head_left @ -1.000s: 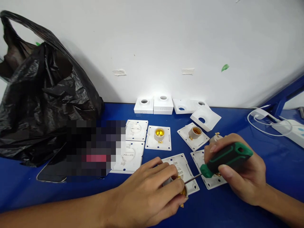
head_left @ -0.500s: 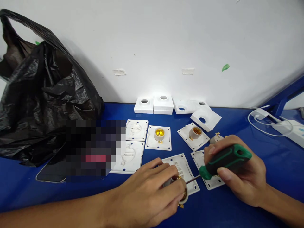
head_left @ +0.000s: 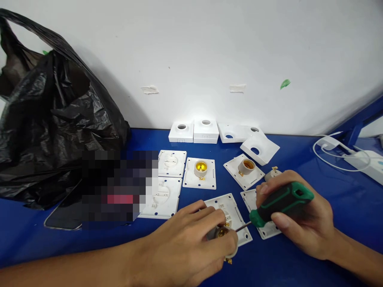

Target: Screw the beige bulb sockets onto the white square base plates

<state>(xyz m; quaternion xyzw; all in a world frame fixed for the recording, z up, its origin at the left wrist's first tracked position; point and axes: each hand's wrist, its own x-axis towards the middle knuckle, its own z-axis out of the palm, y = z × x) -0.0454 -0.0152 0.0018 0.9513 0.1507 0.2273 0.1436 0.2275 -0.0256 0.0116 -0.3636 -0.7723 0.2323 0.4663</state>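
Note:
My left hand (head_left: 191,243) is closed around a small lamp socket (head_left: 223,236) with brass parts, held over a white square base plate (head_left: 231,213) on the blue table (head_left: 299,271). My right hand (head_left: 302,217) grips a green and black screwdriver (head_left: 281,201). Its thin metal shaft points left, with the tip at the socket between my left fingers. Another white plate (head_left: 263,229) lies partly under my right hand.
Two plates with fitted sockets (head_left: 200,172) (head_left: 243,169) and two bare plates (head_left: 171,163) lie further back. White covers with round holes (head_left: 194,130) line the wall. A black plastic bag (head_left: 50,119) fills the left, a phone (head_left: 64,213) beside it. A white cable and power strip (head_left: 363,161) sit at right.
My right hand and the screwdriver have shifted slightly left and down. The socket has turned a little in my left fingers.

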